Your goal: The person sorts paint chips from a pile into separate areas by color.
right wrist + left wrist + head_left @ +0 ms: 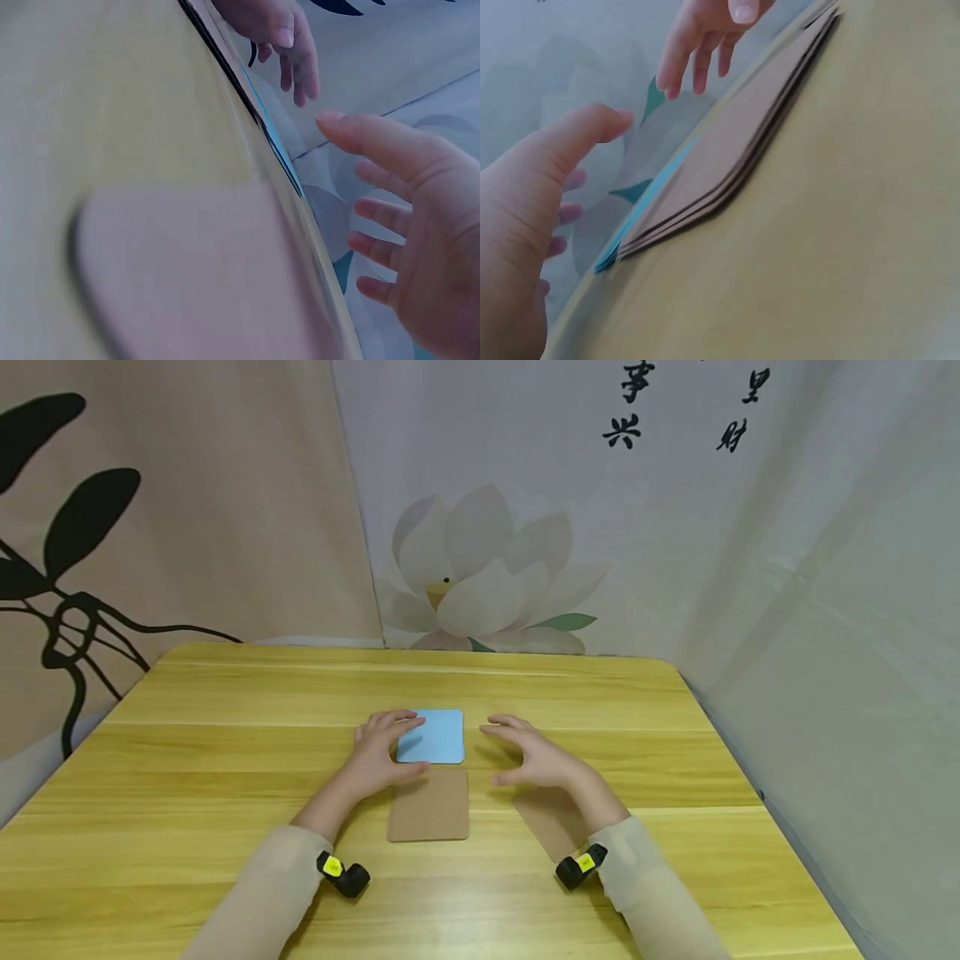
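Observation:
A light blue square board (442,739) with rounded corners lies flat on the wooden table. Right in front of it is a stack of brown square boards (429,814), whose layered edges show in the left wrist view. My left hand (377,750) is over the blue board's left side, thumb and fingers spread apart with nothing gripped. To the right of the blue board, my right hand (536,755) hovers above the table, its fingers spread and holding nothing. Another brown board (546,818) lies turned at an angle beneath my right hand and wrist, which partly hide it.
The yellowish wooden table (225,760) has rounded far corners. Behind it hangs a pale cloth backdrop (510,460) with a printed lotus and dark characters. Each sleeve end carries a black wrist camera, the left one (348,881) and the right one (573,872).

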`<state>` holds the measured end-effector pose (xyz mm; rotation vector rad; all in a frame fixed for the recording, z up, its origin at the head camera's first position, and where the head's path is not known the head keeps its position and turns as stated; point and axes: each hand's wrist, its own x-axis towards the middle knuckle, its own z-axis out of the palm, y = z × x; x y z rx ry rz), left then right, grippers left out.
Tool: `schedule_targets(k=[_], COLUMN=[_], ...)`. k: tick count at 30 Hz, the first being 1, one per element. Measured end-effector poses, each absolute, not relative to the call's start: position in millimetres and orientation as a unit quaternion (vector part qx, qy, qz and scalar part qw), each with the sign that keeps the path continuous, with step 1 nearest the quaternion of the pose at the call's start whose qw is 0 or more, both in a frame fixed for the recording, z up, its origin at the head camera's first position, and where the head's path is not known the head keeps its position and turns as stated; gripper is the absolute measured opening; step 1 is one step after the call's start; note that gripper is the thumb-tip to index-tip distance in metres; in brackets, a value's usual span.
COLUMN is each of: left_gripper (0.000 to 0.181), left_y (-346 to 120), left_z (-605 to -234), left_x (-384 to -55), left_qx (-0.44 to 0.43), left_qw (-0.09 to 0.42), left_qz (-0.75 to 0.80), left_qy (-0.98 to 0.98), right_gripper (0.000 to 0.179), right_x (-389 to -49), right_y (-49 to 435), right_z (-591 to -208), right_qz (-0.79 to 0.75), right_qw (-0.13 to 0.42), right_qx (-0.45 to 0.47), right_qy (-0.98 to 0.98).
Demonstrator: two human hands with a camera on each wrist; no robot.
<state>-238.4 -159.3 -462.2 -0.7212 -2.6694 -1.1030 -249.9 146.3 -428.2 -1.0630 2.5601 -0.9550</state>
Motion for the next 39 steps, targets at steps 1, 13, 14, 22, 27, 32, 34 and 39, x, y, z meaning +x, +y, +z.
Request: schedule_targets(k=[1,13,14,22,27,32,34,39], left_gripper=[0.073,0.070,0.070,0.072,0.075,0.078,0.081,0.089], left_y=[-157.5,-132.0,-129.0,-100.7,-82.1,-65.6,-60.1,-46.1], left_z=[-462.0,-457.6,-457.2,-450.8,-445.4,-443.6,-442.9,-442.4], left_x=[-237.0,-224.8,-223.4,-206.6,-193.2,-181.1,-176.6,-166.5], left_qx=[-0.246,-0.283,-0.284,-0.305,-0.322,-0.322,-0.322,-0.316], left_qw=[0.088,0.112,0.109,0.105,0.107,0.088,0.073,0.045], left_qz=[-0.372,-0.384,-0.384,-0.362,-0.327,-0.306,-0.300,-0.281], left_qy=[-0.891,-0.872,-0.872,-0.875,-0.882,-0.892,-0.895,-0.905], right_gripper=[0.080,0.086,0.087,0.093,0.093,0.093,0.093,0.093], right_x=[-248.4,-230.6,-229.2,-219.7,-214.1,-207.6,-205.3,-199.5], right_y=[149.9,189.3,192.1,212.4,222.1,232.0,236.3,245.8], right_z=[-428.1,-429.8,-430.1,-432.2,-431.9,-430.5,-431.4,-434.4], right_qz=[-0.328,-0.352,-0.354,-0.338,-0.327,-0.317,-0.314,-0.308], right_qw=[0.106,0.116,0.119,0.116,0.117,0.118,0.116,0.111], right_qx=[-0.358,-0.346,-0.343,-0.346,-0.346,-0.351,-0.352,-0.352], right_qy=[0.868,0.862,0.862,0.867,0.871,0.873,0.874,0.877])
